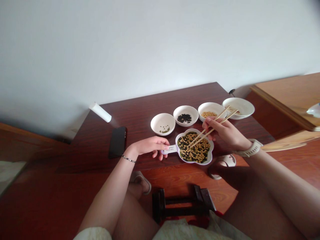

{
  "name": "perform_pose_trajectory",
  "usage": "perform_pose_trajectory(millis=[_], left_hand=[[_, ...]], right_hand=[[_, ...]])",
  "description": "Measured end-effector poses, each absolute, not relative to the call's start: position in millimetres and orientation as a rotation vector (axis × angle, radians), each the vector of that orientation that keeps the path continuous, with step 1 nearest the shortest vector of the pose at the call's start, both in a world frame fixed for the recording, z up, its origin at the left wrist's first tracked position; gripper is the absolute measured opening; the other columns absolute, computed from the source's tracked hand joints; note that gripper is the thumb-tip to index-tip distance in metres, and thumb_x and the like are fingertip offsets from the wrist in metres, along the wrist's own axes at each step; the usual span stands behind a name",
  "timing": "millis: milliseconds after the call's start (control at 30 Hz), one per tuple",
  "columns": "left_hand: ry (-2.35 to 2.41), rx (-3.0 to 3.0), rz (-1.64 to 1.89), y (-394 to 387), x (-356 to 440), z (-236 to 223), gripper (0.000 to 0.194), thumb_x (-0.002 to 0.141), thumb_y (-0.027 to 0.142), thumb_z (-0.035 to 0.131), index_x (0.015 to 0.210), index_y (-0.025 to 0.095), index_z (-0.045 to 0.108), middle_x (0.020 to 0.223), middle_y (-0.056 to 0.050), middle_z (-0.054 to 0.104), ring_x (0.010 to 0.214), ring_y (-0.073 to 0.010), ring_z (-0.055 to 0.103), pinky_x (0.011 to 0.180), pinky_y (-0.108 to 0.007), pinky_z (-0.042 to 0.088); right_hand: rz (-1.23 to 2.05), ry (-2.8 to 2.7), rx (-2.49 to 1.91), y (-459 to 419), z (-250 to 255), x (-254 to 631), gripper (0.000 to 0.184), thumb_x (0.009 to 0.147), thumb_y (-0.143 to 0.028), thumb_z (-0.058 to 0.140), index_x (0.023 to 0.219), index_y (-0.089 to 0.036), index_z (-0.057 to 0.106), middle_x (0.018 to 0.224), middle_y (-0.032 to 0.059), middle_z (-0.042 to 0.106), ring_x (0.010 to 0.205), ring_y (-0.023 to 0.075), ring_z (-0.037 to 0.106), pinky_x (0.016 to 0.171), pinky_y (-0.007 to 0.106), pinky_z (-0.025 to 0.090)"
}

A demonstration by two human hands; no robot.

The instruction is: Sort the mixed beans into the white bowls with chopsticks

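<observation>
My right hand (pixel 221 130) grips a pair of wooden chopsticks (pixel 208 130), their tips down among the mixed beans (pixel 193 150). Yellow, black and green ones fill a flower-shaped white scoop (pixel 210 158) at the table's near edge. The fingers of my left hand (pixel 156 146) close on the scoop's short handle (pixel 170 149). Behind the scoop stand three small white bowls. Some green beans lie in the left bowl (pixel 160 120), black beans in the middle bowl (pixel 185 110), and yellow beans in the right bowl (pixel 209 106).
A larger white bowl (pixel 243 106) with pale pieces in it is at the right. On the left of the dark table (pixel 140 106) lie a black phone (pixel 117 142) and a white cylinder (pixel 100 112). A dark stool (pixel 182 203) stands below, between my legs.
</observation>
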State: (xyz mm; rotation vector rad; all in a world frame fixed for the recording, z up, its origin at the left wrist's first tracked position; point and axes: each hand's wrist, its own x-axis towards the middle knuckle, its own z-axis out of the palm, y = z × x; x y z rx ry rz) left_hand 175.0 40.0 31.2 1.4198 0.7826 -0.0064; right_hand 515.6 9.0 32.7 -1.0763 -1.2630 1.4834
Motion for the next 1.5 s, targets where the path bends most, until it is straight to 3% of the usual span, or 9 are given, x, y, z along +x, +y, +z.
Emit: perform_pose_trajectory(millis=[333,733,933,1200,1500], left_hand=[[0.682,1.326,0.018,50,168,22,0.035,0.088,0.037,0.079,0.113,0.016,0.066,0.104,-0.010,0.077,0.085,-0.0160,0.073,0.062,-0.022,0.052],[0.673,1.307,0.030,51,167,22,0.035,0.089,0.036,0.079,0.114,0.016,0.066,0.104,-0.010,0.076,0.085,-0.0153,0.072,0.065,-0.024,0.053],[0.677,1.300,0.059,50,166,21,0.034,0.089,0.036,0.079,0.113,0.017,0.065,0.103,-0.009,0.076,0.085,-0.0153,0.071,0.066,-0.024,0.053],[0.657,1.299,0.046,51,165,19,0.033,0.091,0.036,0.078,0.115,0.016,0.064,0.104,-0.010,0.075,0.085,-0.0149,0.071,0.067,-0.023,0.054],[0.649,1.294,0.047,52,165,18,0.034,0.091,0.035,0.078,0.115,0.016,0.064,0.104,-0.009,0.075,0.085,-0.0144,0.072,0.067,-0.023,0.055]], right_hand=[[1.433,-1.215,-1.122,11,41,512,0.041,0.103,-0.051,0.058,0.076,-0.019,0.060,0.062,0.0014,0.052,0.049,0.0111,0.047,0.042,0.024,0.028],[1.334,-1.179,-1.090,18,40,519,0.038,0.100,-0.050,0.063,0.076,-0.020,0.063,0.065,0.0025,0.054,0.049,0.0114,0.046,0.043,0.026,0.028],[1.184,-0.964,-1.001,28,41,522,0.032,0.099,-0.041,0.066,0.076,-0.020,0.063,0.076,0.0027,0.057,0.053,0.0100,0.047,0.046,0.027,0.028],[0.986,-0.757,-0.954,42,32,519,0.030,0.095,-0.037,0.072,0.074,-0.019,0.062,0.080,0.0029,0.058,0.059,0.0100,0.055,0.045,0.022,0.041],[0.967,-0.786,-0.881,42,28,520,0.031,0.097,-0.036,0.069,0.073,-0.016,0.064,0.073,0.0032,0.056,0.056,0.0103,0.056,0.043,0.020,0.041]])
